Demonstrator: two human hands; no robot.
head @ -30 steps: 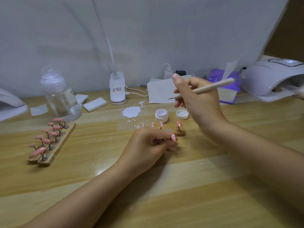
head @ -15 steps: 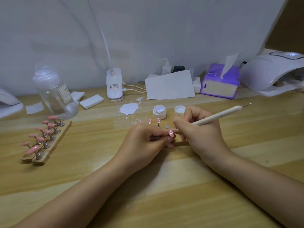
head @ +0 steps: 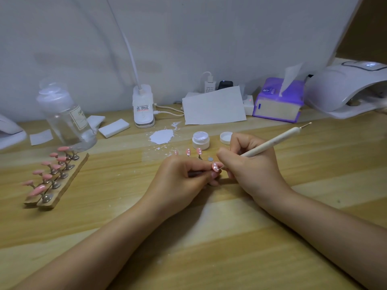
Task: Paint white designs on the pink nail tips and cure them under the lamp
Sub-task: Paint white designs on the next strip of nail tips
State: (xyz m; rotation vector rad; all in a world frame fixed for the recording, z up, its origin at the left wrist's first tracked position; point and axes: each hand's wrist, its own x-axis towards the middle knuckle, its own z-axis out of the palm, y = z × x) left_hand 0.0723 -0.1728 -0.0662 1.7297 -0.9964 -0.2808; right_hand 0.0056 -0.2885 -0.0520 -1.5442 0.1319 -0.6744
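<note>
My left hand (head: 181, 178) pinches the stem of a pink nail tip (head: 215, 166) that carries white dots. My right hand (head: 249, 164) grips a cream dotting pen (head: 270, 143), and its fine point touches that nail tip. Just behind my hands stand more pink tips with white dots (head: 199, 152) on a holder mostly hidden by my left hand. An open white gel pot (head: 200, 140) and its lid (head: 226, 137) sit behind them. The white curing lamp (head: 347, 88) stands at the far right.
Two wooden strips with several plain pink tips (head: 52, 174) lie at the left, beside a clear bottle (head: 65, 118). A white paint smear (head: 161, 136), desk-lamp base (head: 143, 107), paper sheet (head: 213, 106) and purple tissue box (head: 278, 101) line the back.
My right hand came down from above the pot with the pen and brought its point onto the nail tip held in my left hand. The view shifted slightly.
</note>
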